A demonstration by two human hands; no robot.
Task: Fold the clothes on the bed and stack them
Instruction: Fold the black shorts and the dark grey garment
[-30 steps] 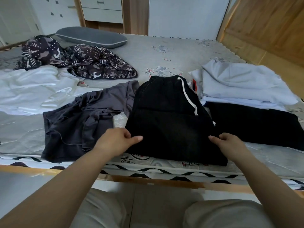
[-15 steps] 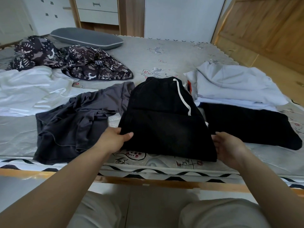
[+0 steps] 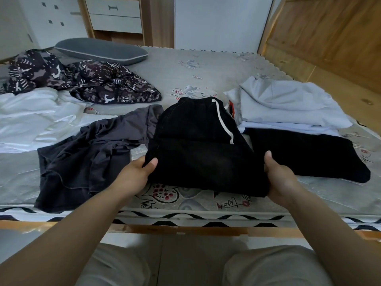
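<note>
A folded pair of black trousers with a white side stripe (image 3: 198,145) lies at the near edge of the bed (image 3: 206,65). My left hand (image 3: 136,174) grips its near left corner, thumb on top. My right hand (image 3: 282,178) grips its near right corner, and that edge is lifted off the mattress. To the right is a stack: a folded black garment (image 3: 305,151) at the bottom, with pale grey and white folded clothes (image 3: 288,104) on its far part. A loose dark grey garment (image 3: 88,153) lies crumpled to the left.
A white garment (image 3: 35,118) and a camouflage-patterned garment (image 3: 86,79) lie unfolded at the far left. A grey pillow (image 3: 101,50) rests at the head of the bed. Wooden panelling (image 3: 329,38) runs along the right side. My knees are below the bed's edge.
Both hands have slid under and gripped the near corners of the black trousers, and the near edge has lifted and moved away from the bed's front edge.
</note>
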